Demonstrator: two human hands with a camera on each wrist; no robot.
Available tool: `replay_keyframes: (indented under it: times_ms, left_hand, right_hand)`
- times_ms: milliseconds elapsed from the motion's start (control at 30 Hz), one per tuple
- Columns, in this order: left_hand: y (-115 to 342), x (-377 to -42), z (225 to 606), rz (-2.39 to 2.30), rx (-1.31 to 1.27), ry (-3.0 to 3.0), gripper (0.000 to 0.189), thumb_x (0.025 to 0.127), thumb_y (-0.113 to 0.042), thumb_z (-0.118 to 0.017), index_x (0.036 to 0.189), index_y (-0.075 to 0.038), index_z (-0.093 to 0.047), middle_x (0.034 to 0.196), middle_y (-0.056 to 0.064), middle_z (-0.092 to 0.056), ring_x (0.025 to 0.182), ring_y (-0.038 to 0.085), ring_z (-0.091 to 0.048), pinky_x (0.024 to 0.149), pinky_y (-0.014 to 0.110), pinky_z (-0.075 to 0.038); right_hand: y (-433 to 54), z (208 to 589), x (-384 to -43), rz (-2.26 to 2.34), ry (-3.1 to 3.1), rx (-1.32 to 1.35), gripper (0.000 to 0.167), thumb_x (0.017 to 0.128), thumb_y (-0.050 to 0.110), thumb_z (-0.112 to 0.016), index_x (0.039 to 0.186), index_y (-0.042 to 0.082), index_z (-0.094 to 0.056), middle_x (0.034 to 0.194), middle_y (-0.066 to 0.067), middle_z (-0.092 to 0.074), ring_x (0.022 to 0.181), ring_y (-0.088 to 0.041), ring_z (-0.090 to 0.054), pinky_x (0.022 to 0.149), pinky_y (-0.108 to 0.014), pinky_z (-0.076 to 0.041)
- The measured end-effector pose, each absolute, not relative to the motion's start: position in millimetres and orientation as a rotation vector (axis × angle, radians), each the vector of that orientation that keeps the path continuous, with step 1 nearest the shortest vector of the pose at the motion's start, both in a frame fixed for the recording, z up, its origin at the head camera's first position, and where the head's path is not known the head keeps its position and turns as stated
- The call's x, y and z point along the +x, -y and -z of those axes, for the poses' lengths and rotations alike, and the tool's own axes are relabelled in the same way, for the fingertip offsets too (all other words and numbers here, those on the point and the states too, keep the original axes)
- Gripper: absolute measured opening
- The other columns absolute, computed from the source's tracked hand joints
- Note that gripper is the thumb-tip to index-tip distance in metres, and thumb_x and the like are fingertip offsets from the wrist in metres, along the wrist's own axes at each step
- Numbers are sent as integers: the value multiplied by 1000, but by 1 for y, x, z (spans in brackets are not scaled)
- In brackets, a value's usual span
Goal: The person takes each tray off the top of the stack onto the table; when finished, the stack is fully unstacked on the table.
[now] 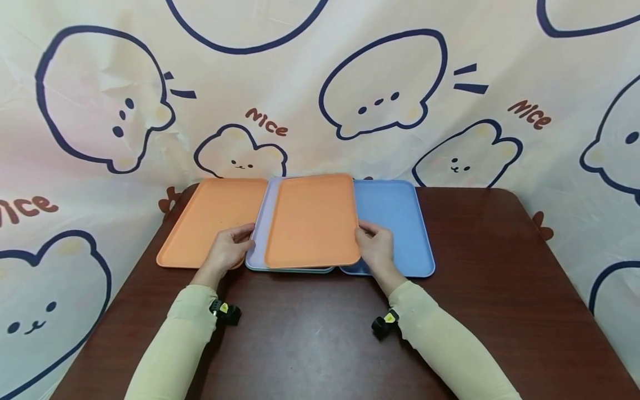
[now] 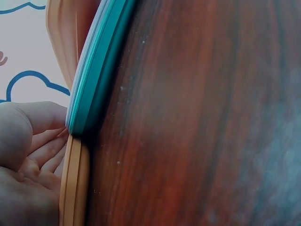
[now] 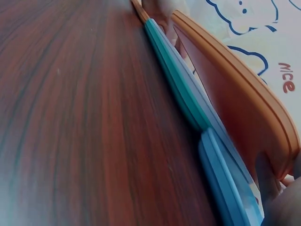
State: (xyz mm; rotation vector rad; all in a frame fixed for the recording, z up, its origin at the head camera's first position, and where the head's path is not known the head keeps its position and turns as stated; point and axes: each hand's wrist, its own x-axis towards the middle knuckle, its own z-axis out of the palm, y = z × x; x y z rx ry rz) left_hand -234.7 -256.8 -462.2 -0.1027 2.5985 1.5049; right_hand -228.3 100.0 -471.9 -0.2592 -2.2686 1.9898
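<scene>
At the right edge of an upper orange tray (image 1: 315, 222), my right hand (image 1: 377, 247) pinches the rim between thumb and fingers. In the right wrist view this tray stands tilted, with a gap between it and the lavender tray (image 1: 257, 253) below. A teal tray (image 2: 101, 70) lies directly under the lavender one. My left hand (image 1: 227, 249) rests over the left orange tray (image 1: 215, 211), its thumb and extended fingers touching the left edge of the lavender and teal stack. A blue tray (image 1: 400, 233) lies on the right, partly behind my right hand.
All the trays are toward the far side of a dark brown wooden table (image 1: 300, 333). Behind it hangs a cream curtain (image 1: 300, 83) with cartoon bears. Each wrist carries a small black camera, such as the left one (image 1: 230, 315).
</scene>
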Motion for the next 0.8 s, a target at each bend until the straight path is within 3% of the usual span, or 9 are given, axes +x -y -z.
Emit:
replay_keyframes:
  times_ms: [133, 233, 533, 800]
  left_hand:
    - [257, -235, 463, -1496, -111, -2588, 55, 106, -3, -62, 160, -1, -50, 164, 24, -50, 156, 37, -46, 125, 50, -42]
    - [258, -236, 463, -1500, -122, -2579, 55, 106, -4, -62, 160, -2, -51, 164, 22, -50, 156, 36, -46, 125, 49, -42]
    - [259, -236, 462, -1482, -120, -2573, 56, 106, -7, -62, 160, -2, -50, 166, 22, -48, 157, 37, -44, 126, 50, -41]
    - [258, -234, 462, -1479, -125, -2584, 55, 106, -7, -63, 160, -2, -50, 166, 23, -48, 157, 37, -44, 126, 51, -41]
  right_hand:
    - [-117, 469, -226, -1996, 2267, -284, 34, 104, 11, -65, 134, -1, -74, 128, -26, -75, 107, -29, -74, 76, -19, -57]
    - [-132, 465, -224, -1968, 2283, -312, 35, 104, 12, -65, 135, -2, -73, 131, -26, -73, 112, -31, -72, 76, -17, -56]
    - [-187, 458, -214, -1951, 2250, -417, 36, 105, 8, -64, 138, -5, -70, 137, -32, -68, 84, 0, -68, 72, -14, -58]
    - [-231, 452, -207, -1888, 2275, -572, 38, 107, 13, -63, 143, 1, -69, 144, -26, -66, 82, 4, -68, 71, -14, -60]
